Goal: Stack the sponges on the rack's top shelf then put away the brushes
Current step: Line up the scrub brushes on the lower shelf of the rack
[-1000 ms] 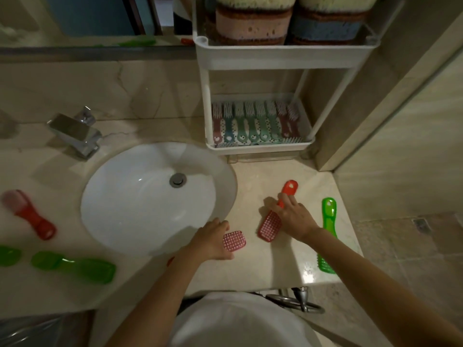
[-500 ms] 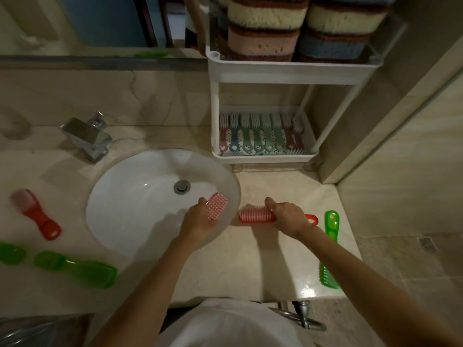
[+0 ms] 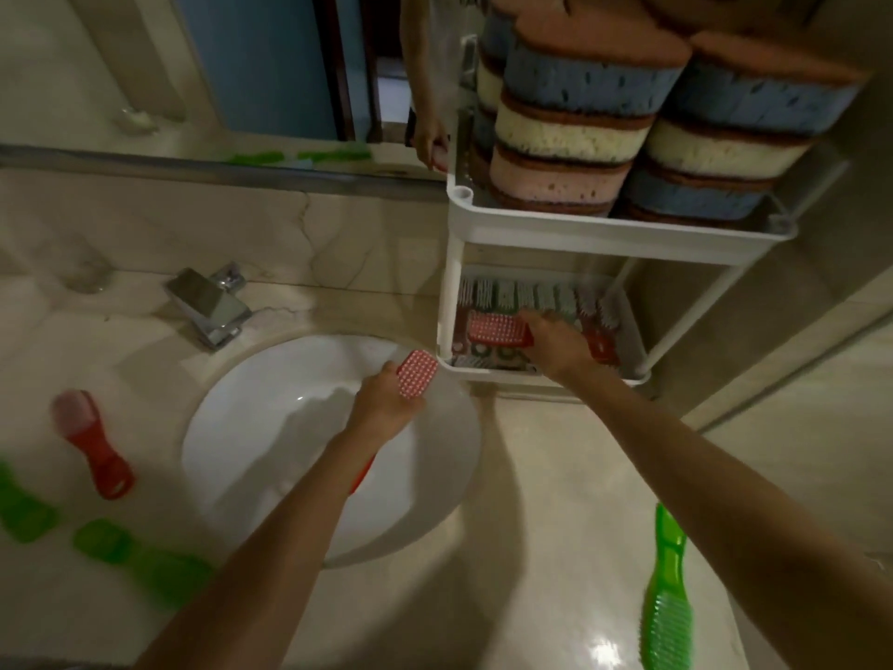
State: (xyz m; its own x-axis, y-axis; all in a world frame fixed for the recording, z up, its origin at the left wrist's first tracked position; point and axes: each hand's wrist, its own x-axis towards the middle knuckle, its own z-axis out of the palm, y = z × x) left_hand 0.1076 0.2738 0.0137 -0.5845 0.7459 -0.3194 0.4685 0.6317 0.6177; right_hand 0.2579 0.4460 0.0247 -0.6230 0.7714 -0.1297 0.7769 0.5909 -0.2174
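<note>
Two green translucent plastic brushes lie blurred at the left of the marble tabletop, with a red plastic scrubbing brush just behind them. Over the round white sink, the left hand has its grip closed on a red brush with a white-dotted head. The right hand, inside the lower shelf of the white plastic rack, grips a red bristle brush above the brushes lying there. Striped sponges are stacked on the top shelf. A long green brush lies on the tabletop at the right.
</note>
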